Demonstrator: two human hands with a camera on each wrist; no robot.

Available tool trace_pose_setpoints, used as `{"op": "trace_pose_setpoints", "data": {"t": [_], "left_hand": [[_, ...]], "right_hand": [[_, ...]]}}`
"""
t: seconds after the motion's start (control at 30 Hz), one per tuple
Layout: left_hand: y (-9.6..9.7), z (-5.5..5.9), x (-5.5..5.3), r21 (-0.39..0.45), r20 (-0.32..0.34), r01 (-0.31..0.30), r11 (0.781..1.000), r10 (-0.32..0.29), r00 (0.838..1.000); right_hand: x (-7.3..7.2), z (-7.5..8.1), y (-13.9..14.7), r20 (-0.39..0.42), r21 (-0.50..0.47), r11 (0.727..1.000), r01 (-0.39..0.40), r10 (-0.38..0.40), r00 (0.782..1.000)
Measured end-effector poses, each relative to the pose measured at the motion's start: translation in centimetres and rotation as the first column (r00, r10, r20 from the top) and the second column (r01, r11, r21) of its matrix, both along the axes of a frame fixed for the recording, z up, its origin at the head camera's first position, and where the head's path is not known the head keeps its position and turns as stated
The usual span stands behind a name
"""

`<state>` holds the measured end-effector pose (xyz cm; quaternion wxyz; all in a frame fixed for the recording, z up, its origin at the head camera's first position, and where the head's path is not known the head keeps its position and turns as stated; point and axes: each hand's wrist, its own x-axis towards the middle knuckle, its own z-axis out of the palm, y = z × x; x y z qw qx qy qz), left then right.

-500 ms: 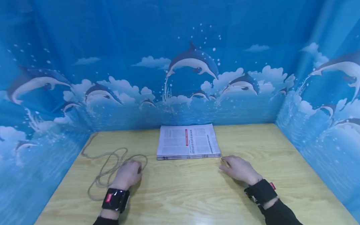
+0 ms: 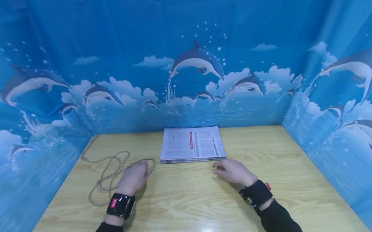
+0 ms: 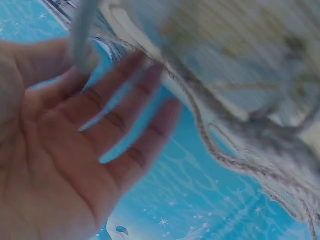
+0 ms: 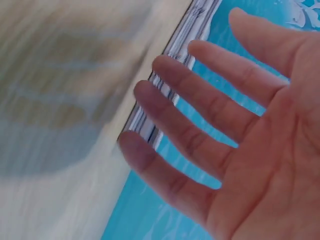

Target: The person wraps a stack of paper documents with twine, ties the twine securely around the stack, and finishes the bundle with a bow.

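"Head view: rope (image 2: 113, 175) and newspaper stack (image 2: 191, 143), where?"
"Rope lies looped left of centre; stack mid-frame, on the table (image 2: 189, 202)."
"Hands?"
"Right hand (image 2: 234, 171): fingers spread wide, near the stack's lower-right corner. Left hand (image 2: 133, 177): at the rope, 3 fingers straight; cannot tell whether thumb and forefinger pinch it."

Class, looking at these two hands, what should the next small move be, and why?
I would probably have the right hand grasp the newspaper stack by its near edge and raise it slightly. That hand is open at the stack's near right corner, while the left hand is at the rope, which lies left of the stack and is not yet under it.
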<state>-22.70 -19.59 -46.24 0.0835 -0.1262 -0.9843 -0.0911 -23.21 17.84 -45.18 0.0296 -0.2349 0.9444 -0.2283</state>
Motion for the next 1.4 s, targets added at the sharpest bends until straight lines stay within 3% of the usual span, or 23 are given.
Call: {"op": "trace_pose_setpoints", "data": {"t": [0.1,0.37,0.6,0.8,0.9,1.0,1.17,1.3,1.4], "left_hand": [[0.2,0.2,-0.1,0.060,-0.030,0.028,0.998,-0.026,0.999],[1.7,0.3,0.0,0.205,0.008,0.122,0.971,-0.127,0.992],[2.3,0.0,0.1,0.225,-0.069,0.214,0.951,-0.204,0.977],[2.4,0.3,0.0,0.225,-0.108,0.263,0.938,-0.245,0.964],[2.4,0.4,-0.1,0.231,-0.096,0.263,0.937,-0.247,0.964],[2.3,0.6,-0.2,0.253,-0.072,0.248,0.935,-0.237,0.969],[1.5,0.7,-0.5,0.245,-0.114,0.203,0.948,-0.180,0.977],[0.7,0.7,-0.8,0.211,-0.187,0.191,0.959,-0.152,0.971],[0.0,0.8,-1.0,0.230,-0.181,0.168,0.959,-0.127,0.975]], "right_hand": [[-0.2,0.4,-1.4,-0.012,-0.016,0.999,-0.041,0.041,0.999],[-1.0,0.3,-5.7,0.017,-0.054,0.986,-0.159,0.160,0.987],[-1.7,-0.7,-9.3,0.015,-0.097,0.949,-0.300,0.303,0.953],[-2.7,-0.6,-11.9,0.041,-0.069,0.942,-0.330,0.333,0.942],[-3.2,-0.8,-12.6,0.034,-0.046,0.947,-0.317,0.319,0.947],[-3.6,-1.1,-12.8,0.026,-0.035,0.966,-0.258,0.259,0.966],[-4.1,-1.2,-11.5,0.012,-0.137,0.977,-0.161,0.164,0.986],[-4.6,-1.1,-9.1,0.054,-0.282,0.955,-0.094,0.114,0.992],[-5.0,-0.8,-6.9,0.124,-0.415,0.909,-0.031,0.090,0.988]]}}
